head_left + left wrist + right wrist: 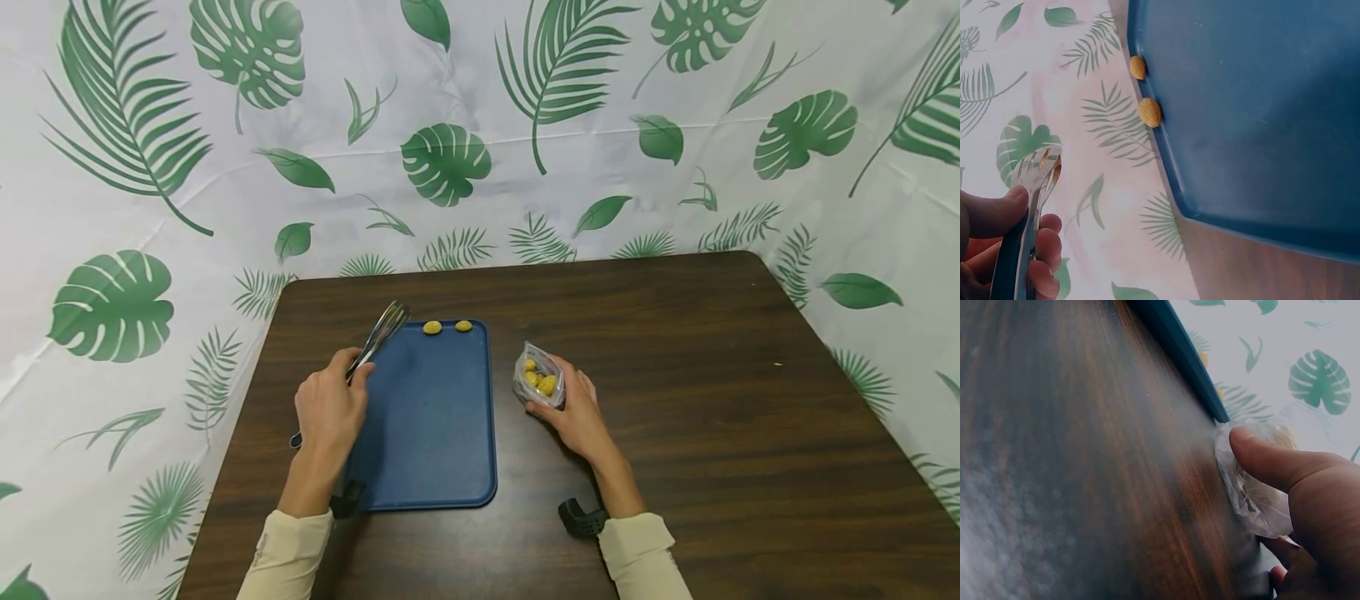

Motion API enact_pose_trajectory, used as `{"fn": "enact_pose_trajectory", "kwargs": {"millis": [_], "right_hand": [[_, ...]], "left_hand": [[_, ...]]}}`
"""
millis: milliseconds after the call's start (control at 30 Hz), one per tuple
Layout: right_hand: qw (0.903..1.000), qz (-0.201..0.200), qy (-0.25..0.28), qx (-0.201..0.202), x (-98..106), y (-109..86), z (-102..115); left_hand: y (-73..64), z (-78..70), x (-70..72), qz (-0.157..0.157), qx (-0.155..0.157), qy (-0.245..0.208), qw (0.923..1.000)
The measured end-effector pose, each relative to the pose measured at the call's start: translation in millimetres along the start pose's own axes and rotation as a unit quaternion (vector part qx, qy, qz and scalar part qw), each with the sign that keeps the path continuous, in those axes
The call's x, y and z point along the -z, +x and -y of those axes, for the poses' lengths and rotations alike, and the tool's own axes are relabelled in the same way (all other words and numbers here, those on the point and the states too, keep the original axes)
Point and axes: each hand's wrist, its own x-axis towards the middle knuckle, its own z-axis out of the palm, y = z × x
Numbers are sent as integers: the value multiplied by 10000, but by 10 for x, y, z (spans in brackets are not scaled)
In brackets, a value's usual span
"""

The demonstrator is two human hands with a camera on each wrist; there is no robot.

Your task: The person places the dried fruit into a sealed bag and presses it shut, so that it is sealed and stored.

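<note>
My left hand [330, 408] grips metal tongs [379, 335] with slotted heads, held over the left side of a blue tray [427, 425]. In the left wrist view, a small brownish-yellow bit shows between the heads of the tongs [1040, 172]; I cannot tell its kind. Two small yellow oval pieces [432, 327] lie apart at the tray's far edge. To the right of the tray, my right hand [573, 412] holds a clear plastic bag [522, 385] by its side, thumb in front. Its mouth faces up, showing several yellow pieces [546, 385] inside.
The dark wooden table [675, 375] extends well to the right of the bag. A leaf-printed white cloth [465, 83] hangs behind and along the sides. A tiny pale speck [777, 363] lies on the table at right.
</note>
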Motion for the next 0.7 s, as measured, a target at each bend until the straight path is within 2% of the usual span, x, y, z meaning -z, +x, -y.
{"fn": "enact_pose_trajectory", "kwargs": {"millis": [200, 700], "right_hand": [[9999, 53, -21, -133, 12, 1, 7], [9998, 107, 31, -183, 41, -6, 6]], "left_hand": [[0, -69, 34, -61, -106, -77, 9999], [-53, -253, -38, 314, -360, -151, 9987]]}}
